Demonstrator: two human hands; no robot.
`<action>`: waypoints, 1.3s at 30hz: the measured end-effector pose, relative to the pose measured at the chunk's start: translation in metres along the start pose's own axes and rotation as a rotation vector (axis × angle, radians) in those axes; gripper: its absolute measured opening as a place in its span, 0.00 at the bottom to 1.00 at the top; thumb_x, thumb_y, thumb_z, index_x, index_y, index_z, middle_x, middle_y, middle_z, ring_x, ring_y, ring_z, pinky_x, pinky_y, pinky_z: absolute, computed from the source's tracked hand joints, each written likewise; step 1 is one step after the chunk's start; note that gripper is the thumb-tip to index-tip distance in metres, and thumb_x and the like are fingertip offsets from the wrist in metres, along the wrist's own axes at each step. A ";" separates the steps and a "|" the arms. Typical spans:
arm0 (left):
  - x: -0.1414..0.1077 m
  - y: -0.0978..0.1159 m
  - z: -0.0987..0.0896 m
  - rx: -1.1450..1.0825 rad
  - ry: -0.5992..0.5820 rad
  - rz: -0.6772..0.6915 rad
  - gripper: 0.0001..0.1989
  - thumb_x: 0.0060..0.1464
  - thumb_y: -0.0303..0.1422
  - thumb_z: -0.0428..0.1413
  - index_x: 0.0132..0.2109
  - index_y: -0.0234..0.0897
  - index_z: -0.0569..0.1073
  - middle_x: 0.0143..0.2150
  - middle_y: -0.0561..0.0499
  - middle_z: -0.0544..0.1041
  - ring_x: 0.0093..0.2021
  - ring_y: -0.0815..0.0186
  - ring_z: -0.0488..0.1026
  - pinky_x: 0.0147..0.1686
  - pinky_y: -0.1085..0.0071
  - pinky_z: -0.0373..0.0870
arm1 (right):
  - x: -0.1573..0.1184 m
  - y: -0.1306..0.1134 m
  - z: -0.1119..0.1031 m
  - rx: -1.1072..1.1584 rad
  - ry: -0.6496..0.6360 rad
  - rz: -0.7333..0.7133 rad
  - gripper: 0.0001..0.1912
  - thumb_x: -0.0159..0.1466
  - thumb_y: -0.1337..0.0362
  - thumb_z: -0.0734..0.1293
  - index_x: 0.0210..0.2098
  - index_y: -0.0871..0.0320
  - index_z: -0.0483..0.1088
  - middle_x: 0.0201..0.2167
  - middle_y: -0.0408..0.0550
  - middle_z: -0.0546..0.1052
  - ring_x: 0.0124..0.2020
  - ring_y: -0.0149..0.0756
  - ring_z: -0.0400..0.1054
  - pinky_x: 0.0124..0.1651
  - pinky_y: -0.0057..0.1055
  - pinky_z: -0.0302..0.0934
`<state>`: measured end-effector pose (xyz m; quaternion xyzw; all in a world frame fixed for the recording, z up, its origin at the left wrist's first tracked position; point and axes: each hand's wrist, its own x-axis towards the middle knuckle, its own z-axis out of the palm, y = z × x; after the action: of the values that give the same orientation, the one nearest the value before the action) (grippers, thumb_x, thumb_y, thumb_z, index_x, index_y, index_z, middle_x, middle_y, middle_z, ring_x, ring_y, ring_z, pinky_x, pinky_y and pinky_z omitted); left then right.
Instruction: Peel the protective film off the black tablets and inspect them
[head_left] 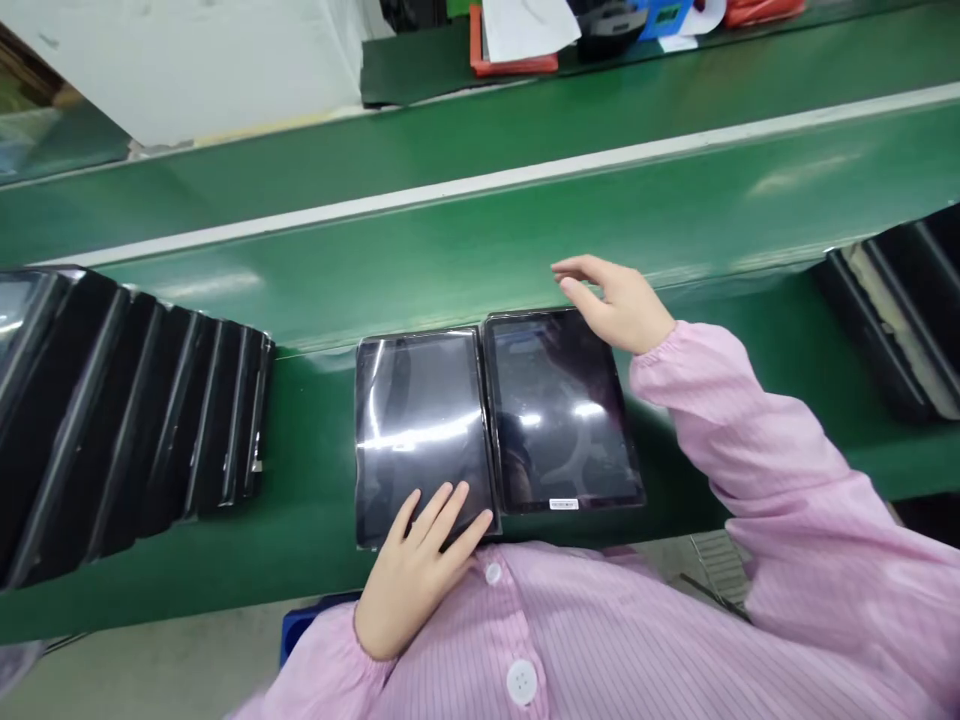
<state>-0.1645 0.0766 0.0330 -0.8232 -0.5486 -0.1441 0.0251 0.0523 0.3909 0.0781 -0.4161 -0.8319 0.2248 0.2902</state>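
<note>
While the left hand [421, 568] lies splayed on the film-covered tablet [421, 405], seemingly to steady it against the green desk [311, 430], the right hand [621, 308], half-curled and empty, hangs near the labelled tablet [561, 430] set snugly alongside.

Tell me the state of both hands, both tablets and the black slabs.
Left glossy black rectangular tablet: flat, screen dark.
Right glossy black rectangular tablet: flat, screen dark.
Left bare hand: spread on left tablet.
Right bare hand: open, holding nothing.
Thin black slabs, far left: tilted, lined up.
Thin black slabs, far right: tilted.
</note>
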 end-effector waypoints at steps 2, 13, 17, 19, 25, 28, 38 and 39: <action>0.002 -0.001 0.008 0.085 0.048 0.053 0.17 0.66 0.30 0.50 0.57 0.47 0.75 0.58 0.46 0.78 0.57 0.57 0.75 0.65 0.55 0.56 | -0.009 0.014 0.000 -0.158 -0.062 0.034 0.19 0.69 0.59 0.62 0.53 0.62 0.75 0.52 0.58 0.79 0.54 0.54 0.73 0.58 0.54 0.64; 0.015 -0.035 0.019 0.237 0.175 0.164 0.21 0.61 0.23 0.55 0.56 0.51 0.75 0.54 0.50 0.81 0.53 0.61 0.78 0.62 0.58 0.62 | -0.010 0.043 0.024 -0.023 -0.158 0.075 0.18 0.62 0.54 0.69 0.45 0.58 0.80 0.46 0.54 0.82 0.48 0.54 0.75 0.56 0.52 0.65; 0.024 -0.037 0.014 0.209 0.169 0.147 0.17 0.59 0.26 0.58 0.53 0.47 0.77 0.54 0.46 0.80 0.53 0.56 0.78 0.59 0.57 0.65 | -0.012 0.045 0.024 0.117 -0.100 0.078 0.14 0.59 0.55 0.71 0.42 0.55 0.81 0.44 0.51 0.82 0.47 0.52 0.75 0.56 0.51 0.65; 0.029 -0.030 0.011 0.135 0.152 0.097 0.14 0.59 0.35 0.60 0.53 0.43 0.77 0.54 0.42 0.80 0.53 0.53 0.77 0.57 0.56 0.66 | -0.013 0.048 0.027 0.212 -0.049 0.089 0.12 0.60 0.56 0.71 0.39 0.55 0.81 0.42 0.50 0.83 0.47 0.50 0.76 0.57 0.49 0.65; 0.056 0.004 0.011 -0.023 0.094 0.090 0.25 0.59 0.46 0.58 0.58 0.38 0.74 0.57 0.41 0.78 0.57 0.54 0.74 0.59 0.57 0.64 | -0.020 0.078 0.045 0.574 0.230 0.259 0.20 0.69 0.48 0.59 0.43 0.54 0.75 0.38 0.49 0.82 0.41 0.40 0.77 0.49 0.39 0.71; 0.069 0.009 0.013 -0.045 0.045 0.141 0.21 0.60 0.42 0.59 0.56 0.37 0.74 0.56 0.43 0.79 0.56 0.56 0.75 0.58 0.57 0.64 | -0.027 0.095 0.049 0.709 0.305 0.357 0.19 0.67 0.46 0.61 0.39 0.54 0.73 0.34 0.47 0.80 0.37 0.37 0.77 0.43 0.36 0.72; 0.095 0.019 0.002 -0.105 -0.088 0.194 0.19 0.57 0.42 0.61 0.52 0.36 0.75 0.54 0.40 0.78 0.53 0.54 0.76 0.54 0.55 0.70 | -0.044 0.103 0.037 0.908 0.292 0.495 0.16 0.67 0.49 0.63 0.36 0.55 0.71 0.31 0.45 0.79 0.32 0.32 0.75 0.41 0.30 0.71; 0.099 0.024 0.005 -0.112 -0.089 0.200 0.21 0.57 0.42 0.61 0.53 0.35 0.75 0.55 0.39 0.78 0.53 0.53 0.75 0.53 0.55 0.70 | -0.045 0.103 0.036 0.911 0.280 0.504 0.16 0.66 0.48 0.64 0.36 0.55 0.72 0.31 0.45 0.79 0.32 0.31 0.75 0.41 0.30 0.71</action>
<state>-0.1064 0.1572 0.0574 -0.8796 -0.4554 -0.1344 -0.0310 0.1075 0.4057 -0.0250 -0.4609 -0.4780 0.5678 0.4865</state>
